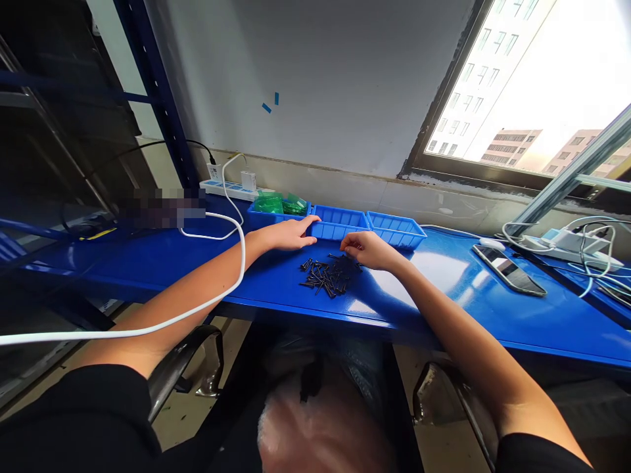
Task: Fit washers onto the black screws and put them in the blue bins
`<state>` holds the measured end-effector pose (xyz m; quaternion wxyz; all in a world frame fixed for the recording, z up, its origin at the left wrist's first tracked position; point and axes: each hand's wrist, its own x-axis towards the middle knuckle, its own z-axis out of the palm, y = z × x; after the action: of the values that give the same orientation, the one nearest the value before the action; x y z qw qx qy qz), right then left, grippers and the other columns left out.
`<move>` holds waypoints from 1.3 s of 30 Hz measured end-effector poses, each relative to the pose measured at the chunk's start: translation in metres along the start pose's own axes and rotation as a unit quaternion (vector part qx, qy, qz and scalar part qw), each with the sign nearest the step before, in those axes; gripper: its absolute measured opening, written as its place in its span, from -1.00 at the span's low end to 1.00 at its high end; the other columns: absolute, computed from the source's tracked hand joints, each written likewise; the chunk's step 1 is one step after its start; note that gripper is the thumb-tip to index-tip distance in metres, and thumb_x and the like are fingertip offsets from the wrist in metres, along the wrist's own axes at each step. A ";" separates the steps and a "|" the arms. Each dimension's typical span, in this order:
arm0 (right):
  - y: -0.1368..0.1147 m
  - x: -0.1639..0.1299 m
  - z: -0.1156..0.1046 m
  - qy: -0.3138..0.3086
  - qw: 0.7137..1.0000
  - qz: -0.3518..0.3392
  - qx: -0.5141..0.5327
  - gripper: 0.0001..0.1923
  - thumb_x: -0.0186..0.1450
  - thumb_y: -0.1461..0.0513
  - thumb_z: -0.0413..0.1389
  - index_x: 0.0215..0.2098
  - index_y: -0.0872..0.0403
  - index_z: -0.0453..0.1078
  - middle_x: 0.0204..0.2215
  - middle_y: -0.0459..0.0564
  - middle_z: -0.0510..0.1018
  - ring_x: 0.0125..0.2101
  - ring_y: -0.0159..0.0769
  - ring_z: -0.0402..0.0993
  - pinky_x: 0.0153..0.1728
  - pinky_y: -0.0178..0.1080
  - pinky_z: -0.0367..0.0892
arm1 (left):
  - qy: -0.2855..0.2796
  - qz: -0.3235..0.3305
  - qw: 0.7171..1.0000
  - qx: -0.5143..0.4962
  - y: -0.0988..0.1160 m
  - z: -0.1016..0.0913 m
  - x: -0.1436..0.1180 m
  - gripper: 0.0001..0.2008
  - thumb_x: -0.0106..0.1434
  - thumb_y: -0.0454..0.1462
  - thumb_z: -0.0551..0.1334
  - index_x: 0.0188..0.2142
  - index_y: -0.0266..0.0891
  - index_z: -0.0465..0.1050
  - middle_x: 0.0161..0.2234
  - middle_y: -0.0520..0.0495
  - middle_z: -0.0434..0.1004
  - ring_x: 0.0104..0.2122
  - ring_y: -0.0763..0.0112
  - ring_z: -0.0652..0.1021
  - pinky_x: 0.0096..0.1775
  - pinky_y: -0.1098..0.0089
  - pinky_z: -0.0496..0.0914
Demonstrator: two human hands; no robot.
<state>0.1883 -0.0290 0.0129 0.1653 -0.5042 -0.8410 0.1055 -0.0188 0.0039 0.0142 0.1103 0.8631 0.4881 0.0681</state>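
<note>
A loose heap of dark screws (323, 279) lies on the blue table (276, 279) in front of me. My left hand (293, 234) is open, its thumb and fingers apart, beside the near corner of the middle blue bin (340, 231). Over the far right side of the heap, my right hand (369, 250) has its thumb and fingertips pinched together. Whatever is between those fingertips is too small to make out. Behind it stands the right-hand blue bin (401, 230). Green plastic packets (269, 202) fill the left blue bin (257, 215).
A white cable (242, 256) passes across my left forearm. To the right lie a phone (510, 269) and a power strip (566, 243) with tangled cords. Another power strip (229, 190) rests by the wall. Metal chair arms flank me below the table edge.
</note>
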 end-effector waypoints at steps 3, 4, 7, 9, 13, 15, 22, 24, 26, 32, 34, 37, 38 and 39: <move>0.000 0.001 0.002 0.005 0.999 -0.026 0.018 -0.79 0.16 0.43 -0.02 -0.37 0.14 0.44 -0.48 -0.08 0.52 -0.48 -0.44 0.38 -0.41 -0.38 0.25 | -0.003 0.000 1.000 -0.003 0.000 0.000 0.000 -0.37 0.21 -0.11 0.02 0.23 -0.25 -0.07 -0.22 -0.12 0.47 -0.30 0.30 0.48 -0.29 0.46 0.27; 0.000 0.000 0.000 0.013 0.999 -0.029 0.008 -0.79 0.16 0.43 -0.02 -0.37 0.13 0.44 -0.48 -0.08 0.52 -0.47 -0.43 0.38 -0.40 -0.37 0.25 | -0.006 -0.001 1.000 -0.003 0.000 0.000 0.000 -0.37 0.21 -0.10 0.02 0.23 -0.25 -0.08 -0.23 -0.12 0.47 -0.30 0.29 0.48 -0.29 0.46 0.27; 0.004 -0.002 -0.009 0.025 0.998 -0.016 -0.062 -0.77 0.14 0.44 -0.02 -0.39 0.12 0.44 -0.44 -0.05 0.54 -0.43 -0.39 0.39 -0.37 -0.35 0.24 | -0.011 -0.004 1.000 -0.001 0.000 -0.001 0.000 -0.36 0.21 -0.09 0.02 0.23 -0.25 -0.09 -0.23 -0.12 0.47 -0.29 0.28 0.48 -0.29 0.45 0.27; 0.007 -0.005 -0.017 -0.005 0.994 0.008 -0.109 -0.76 0.09 0.46 -0.01 -0.43 0.11 0.44 -0.42 -0.03 0.55 -0.41 -0.37 0.40 -0.38 -0.36 0.23 | -0.011 -0.003 1.000 -0.001 0.000 -0.001 -0.001 -0.36 0.22 -0.09 0.01 0.23 -0.25 -0.09 -0.22 -0.12 0.47 -0.29 0.28 0.48 -0.28 0.45 0.28; 0.007 -0.009 -0.023 -0.078 0.990 0.041 -0.111 -0.74 0.06 0.49 -0.01 -0.42 0.11 0.44 -0.44 -0.04 0.54 -0.45 -0.40 0.39 -0.44 -0.40 0.22 | -0.009 -0.005 1.000 -0.003 0.000 -0.001 0.000 -0.38 0.22 -0.10 0.01 0.23 -0.22 -0.07 -0.13 -0.14 0.45 -0.25 0.28 0.49 -0.23 0.44 0.29; 0.003 -0.009 -0.021 -0.091 0.993 0.039 -0.071 -0.75 0.10 0.47 -0.02 -0.39 0.12 0.43 -0.44 -0.05 0.54 -0.48 -0.43 0.38 -0.46 -0.41 0.23 | -0.011 -0.008 1.000 -0.006 0.000 -0.001 0.000 -0.39 0.22 -0.11 0.02 0.23 -0.22 -0.07 -0.12 -0.15 0.45 -0.24 0.29 0.49 -0.21 0.44 0.29; -0.003 -0.005 -0.011 -0.052 0.999 0.008 -0.006 -0.81 0.16 0.43 -0.01 -0.39 0.13 0.41 -0.43 -0.06 0.52 -0.43 -0.42 0.38 -0.38 -0.37 0.26 | -0.016 -0.023 1.000 0.001 0.003 -0.002 -0.001 -0.39 0.23 -0.11 0.02 0.23 -0.20 -0.09 -0.10 -0.15 0.46 -0.23 0.28 0.50 -0.19 0.42 0.30; 0.000 -0.004 -0.009 -0.026 1.000 0.006 0.001 -0.81 0.15 0.44 -0.02 -0.41 0.13 0.40 -0.44 -0.06 0.52 -0.42 -0.41 0.39 -0.36 -0.35 0.26 | -0.019 -0.027 0.999 0.004 0.003 -0.003 -0.002 -0.38 0.24 -0.10 0.01 0.24 -0.20 -0.10 -0.11 -0.16 0.46 -0.25 0.27 0.50 -0.20 0.41 0.30; 0.003 -0.003 -0.007 -0.013 1.000 -0.001 0.021 -0.81 0.15 0.43 -0.02 -0.42 0.13 0.39 -0.46 -0.07 0.51 -0.44 -0.41 0.38 -0.37 -0.34 0.27 | -0.024 -0.020 0.999 0.004 0.002 -0.003 -0.002 -0.37 0.25 -0.09 0.01 0.25 -0.20 -0.12 -0.12 -0.17 0.47 -0.26 0.26 0.50 -0.21 0.41 0.30; -0.001 -0.002 0.002 -0.029 0.991 -0.038 0.121 -0.82 0.14 0.42 -0.04 -0.42 0.14 0.37 -0.52 -0.09 0.49 -0.48 -0.44 0.39 -0.40 -0.35 0.29 | -0.015 -0.017 1.000 0.010 0.004 -0.004 -0.003 -0.38 0.24 -0.11 0.02 0.24 -0.22 -0.10 -0.13 -0.18 0.46 -0.25 0.27 0.49 -0.21 0.42 0.30; -0.004 -0.002 0.003 -0.025 0.991 -0.037 0.128 -0.81 0.14 0.43 -0.05 -0.41 0.14 0.38 -0.51 -0.08 0.50 -0.47 -0.44 0.40 -0.38 -0.34 0.29 | -0.016 -0.019 1.000 0.013 0.005 -0.004 -0.003 -0.38 0.24 -0.10 0.02 0.24 -0.23 -0.09 -0.14 -0.17 0.46 -0.24 0.28 0.49 -0.21 0.42 0.29; -0.007 -0.003 0.003 -0.015 0.992 -0.026 0.119 -0.80 0.14 0.43 -0.04 -0.41 0.15 0.40 -0.51 -0.08 0.50 -0.46 -0.43 0.40 -0.37 -0.34 0.29 | -0.017 -0.018 1.000 0.013 0.006 -0.004 -0.004 -0.37 0.24 -0.09 0.02 0.24 -0.24 -0.09 -0.14 -0.16 0.46 -0.24 0.28 0.49 -0.20 0.43 0.29; -0.007 -0.003 0.003 -0.012 0.993 -0.022 0.115 -0.80 0.14 0.43 -0.04 -0.41 0.15 0.41 -0.51 -0.09 0.50 -0.46 -0.43 0.40 -0.37 -0.34 0.29 | -0.017 -0.017 1.000 0.013 0.005 -0.004 -0.004 -0.37 0.24 -0.10 0.02 0.24 -0.24 -0.09 -0.13 -0.16 0.46 -0.24 0.28 0.49 -0.20 0.43 0.29; -0.007 -0.003 0.003 -0.011 0.993 -0.019 0.112 -0.80 0.14 0.43 -0.03 -0.40 0.15 0.41 -0.51 -0.09 0.50 -0.46 -0.43 0.41 -0.37 -0.34 0.28 | -0.017 -0.017 1.000 0.013 0.005 -0.004 -0.004 -0.37 0.23 -0.10 0.02 0.24 -0.24 -0.10 -0.13 -0.16 0.46 -0.23 0.28 0.49 -0.20 0.43 0.29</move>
<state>0.1827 -0.0353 0.0121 0.2136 -0.4655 -0.8348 0.2017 -0.0175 -0.0013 0.0197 0.1085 0.8572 0.5013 0.0454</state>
